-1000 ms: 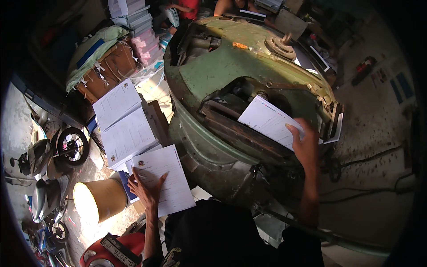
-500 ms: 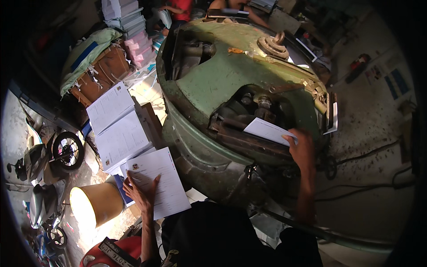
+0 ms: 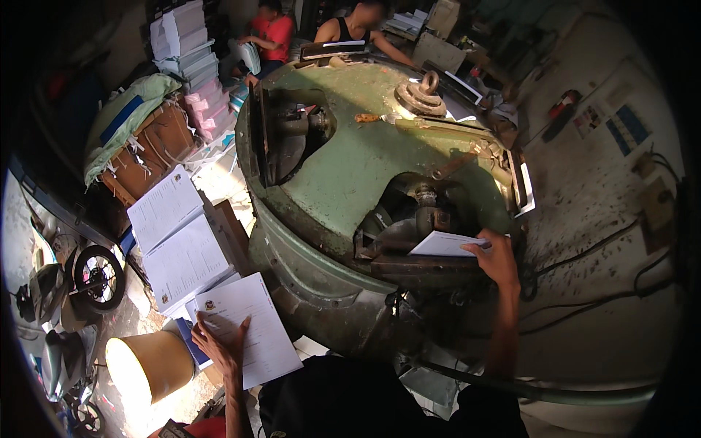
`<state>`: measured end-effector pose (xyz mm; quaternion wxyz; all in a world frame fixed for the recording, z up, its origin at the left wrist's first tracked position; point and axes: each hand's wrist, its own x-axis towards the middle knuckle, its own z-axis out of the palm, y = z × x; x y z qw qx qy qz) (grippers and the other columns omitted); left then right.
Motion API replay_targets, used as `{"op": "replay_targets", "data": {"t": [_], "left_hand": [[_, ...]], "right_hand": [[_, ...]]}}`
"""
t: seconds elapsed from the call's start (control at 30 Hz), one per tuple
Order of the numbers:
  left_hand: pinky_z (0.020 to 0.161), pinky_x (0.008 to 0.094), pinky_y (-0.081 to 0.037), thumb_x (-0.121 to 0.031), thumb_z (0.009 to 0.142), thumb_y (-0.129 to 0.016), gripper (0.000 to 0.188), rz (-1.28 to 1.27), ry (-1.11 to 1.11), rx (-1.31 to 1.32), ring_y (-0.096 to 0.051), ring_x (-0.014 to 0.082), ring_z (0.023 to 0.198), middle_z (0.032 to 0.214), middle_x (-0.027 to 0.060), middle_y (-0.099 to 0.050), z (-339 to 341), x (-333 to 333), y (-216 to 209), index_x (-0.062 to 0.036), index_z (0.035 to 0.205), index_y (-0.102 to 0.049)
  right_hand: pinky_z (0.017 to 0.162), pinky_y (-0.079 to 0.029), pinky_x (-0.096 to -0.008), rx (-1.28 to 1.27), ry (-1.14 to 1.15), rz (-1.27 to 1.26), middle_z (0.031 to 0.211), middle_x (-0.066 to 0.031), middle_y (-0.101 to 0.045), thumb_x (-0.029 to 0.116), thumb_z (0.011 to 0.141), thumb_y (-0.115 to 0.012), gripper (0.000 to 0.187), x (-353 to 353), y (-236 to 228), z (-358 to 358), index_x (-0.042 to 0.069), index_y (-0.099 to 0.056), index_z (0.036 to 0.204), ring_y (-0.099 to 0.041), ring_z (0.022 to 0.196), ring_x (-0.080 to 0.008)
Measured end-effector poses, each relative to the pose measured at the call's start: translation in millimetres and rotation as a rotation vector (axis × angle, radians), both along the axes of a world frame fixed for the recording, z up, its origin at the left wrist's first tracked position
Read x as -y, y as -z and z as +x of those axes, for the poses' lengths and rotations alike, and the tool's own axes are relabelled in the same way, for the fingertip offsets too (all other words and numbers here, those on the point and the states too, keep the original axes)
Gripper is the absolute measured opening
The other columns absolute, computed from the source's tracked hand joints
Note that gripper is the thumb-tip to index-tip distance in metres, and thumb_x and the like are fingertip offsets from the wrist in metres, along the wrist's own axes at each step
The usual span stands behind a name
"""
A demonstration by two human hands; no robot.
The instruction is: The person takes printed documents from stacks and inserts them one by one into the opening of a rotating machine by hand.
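Note:
My left hand lies with spread fingers on a white printed booklet, which overlaps the near end of the paper piles. Beyond it are two more printed piles, a middle one and a far one. At the near side of a round green machine, my right hand pinches the right end of a thin white booklet between thumb and fingers. The booklet stands spine-up along a dark metal clamp at the machine's rim; its lower part is hidden.
A yellow bucket stands left of my left arm, with parked motorbikes farther left. Behind are tall paper stacks and a covered brown box. Two people sit beyond the machine, one in a red shirt. Cables run at right.
The whole view has shifted, so the machine and piles appear lower. The booklet in my right hand is less tilted along the clamp. My left hand stays on its booklet.

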<state>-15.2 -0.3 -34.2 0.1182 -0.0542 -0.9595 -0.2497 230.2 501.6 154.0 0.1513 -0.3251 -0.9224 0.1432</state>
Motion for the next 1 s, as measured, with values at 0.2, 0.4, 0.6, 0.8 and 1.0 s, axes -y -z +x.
{"op": "replay_targets", "data": {"t": [0.2, 0.4, 0.6, 0.8, 1.0], "left_hand": [[0.103, 0.0567, -0.036, -0.044, 0.055, -0.095, 0.116, 0.001, 0.017, -0.051, -0.042, 0.0412, 0.120, 0.125, 0.0217, -0.044, -4.4, 0.3, 5.7, -0.0051, 0.146, -0.035], [0.102, 0.0574, -0.036, -0.044, 0.056, -0.095, 0.116, 0.004, 0.008, -0.054, -0.042, 0.0419, 0.121, 0.126, 0.0222, -0.044, -1.9, -3.6, 1.4, -0.0058, 0.147, -0.035], [0.103, 0.0571, -0.034, -0.041, 0.059, -0.094, 0.110, -0.040, -0.053, -0.009, -0.042, 0.0397, 0.121, 0.125, 0.0197, -0.046, -5.0, -1.1, -4.3, -0.0062, 0.147, -0.037], [0.068, 0.0358, -0.053, -0.027, 0.095, -0.068, 0.044, 0.545, 0.110, 0.279, -0.064, 0.0252, 0.079, 0.100, 0.0183, -0.063, -20.8, 10.6, -42.2, 0.0017, 0.126, -0.057], [0.074, 0.0303, -0.051, -0.017, 0.101, -0.059, 0.028, 0.643, 0.329, 0.328, -0.063, 0.0129, 0.084, 0.097, 0.0140, -0.071, 8.1, -35.1, -128.8, 0.0022, 0.121, -0.060]], "right_hand": [[0.062, -0.051, -0.0393, -0.084, -0.005, 0.004, 0.073, -0.0214, -0.064, 0.021, 0.077, -0.085, 0.033, -15.9, 8.4, 10.7, -0.002, -0.063, 0.086, -0.064, 0.067, -0.0330], [0.065, -0.052, -0.0363, -0.064, -0.034, -0.104, 0.075, -0.0177, -0.067, 0.019, 0.078, -0.084, 0.029, -28.3, 19.5, 16.3, -0.003, -0.065, 0.086, -0.068, 0.068, -0.0253], [0.070, -0.055, -0.0340, -0.057, -0.078, -0.178, 0.081, -0.0144, -0.071, 0.013, 0.077, -0.084, 0.024, -42.7, 52.0, 23.7, -0.002, -0.069, 0.089, -0.071, 0.076, -0.0243], [0.075, -0.055, -0.0356, -0.121, -0.027, -0.212, 0.092, -0.0143, -0.072, 0.009, 0.077, -0.082, 0.024, -41.4, 58.8, 30.2, 0.000, -0.069, 0.094, -0.071, 0.084, -0.0253], [0.080, -0.053, -0.0388, -0.067, -0.021, 0.034, 0.096, -0.0140, -0.071, 0.009, 0.079, -0.080, 0.023, -19.6, 37.8, 22.9, 0.001, -0.069, 0.097, -0.069, 0.091, -0.0292]]}}
